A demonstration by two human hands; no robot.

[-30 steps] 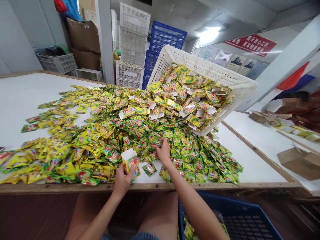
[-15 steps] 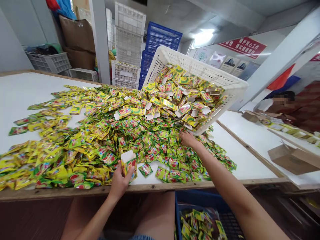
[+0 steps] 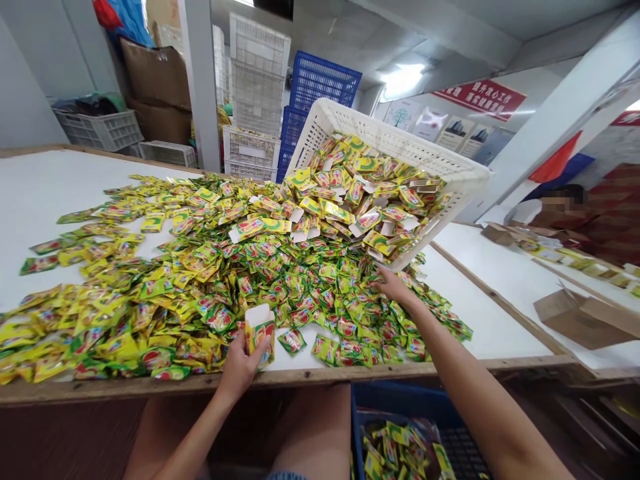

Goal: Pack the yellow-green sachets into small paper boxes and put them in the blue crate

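My left hand (image 3: 243, 363) is closed around a small yellow-and-green carton (image 3: 259, 333) with its white top flap up, held just above the table's front edge. My right hand (image 3: 393, 287) reaches out over the pile of green sachets (image 3: 320, 293), just below the lower rim of a tilted white basket (image 3: 440, 167). Its fingers are stretched out and apart, with nothing visible in them. Many small cartons (image 3: 340, 210) spill from the basket onto the sachets. One loose sachet (image 3: 292, 341) lies right of the held carton.
Yellow sachets (image 3: 110, 333) spread over the left of the white table (image 3: 30, 193). A blue crate (image 3: 357, 427) holding cartons stands below the table edge. An open cardboard box (image 3: 585, 317) sits at right, with a person (image 3: 530, 210) beyond. Stacked crates (image 3: 257, 80) stand behind.
My right hand has shifted slightly right and down, and its fingers have spread from their earlier curled position. My left hand holds the carton in nearly the same place.
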